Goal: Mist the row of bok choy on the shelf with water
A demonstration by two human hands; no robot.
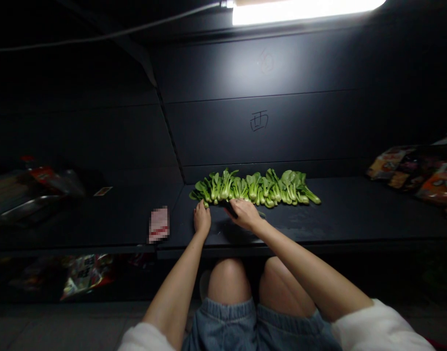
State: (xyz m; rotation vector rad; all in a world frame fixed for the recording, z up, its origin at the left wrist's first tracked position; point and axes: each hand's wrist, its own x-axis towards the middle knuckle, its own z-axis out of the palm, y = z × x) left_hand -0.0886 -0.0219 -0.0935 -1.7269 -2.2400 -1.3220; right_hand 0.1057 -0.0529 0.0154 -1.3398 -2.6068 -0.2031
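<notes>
dk shelf (340, 214) w/ greens (254, 187) nr back panel (307, 129), bright lamp (307, 11) abv.

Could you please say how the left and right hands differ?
The left hand is at the left end of the leafy greens; the right hand is farther right. The left hand points forward, while the right hand angles leftward. The right hand grips a dark object; none shows in the left hand. Both are bare.

a bright tube light (307, 11) glows above the far dark panelled wall (216, 131). grey floor (62, 329) shows at near left.
</notes>
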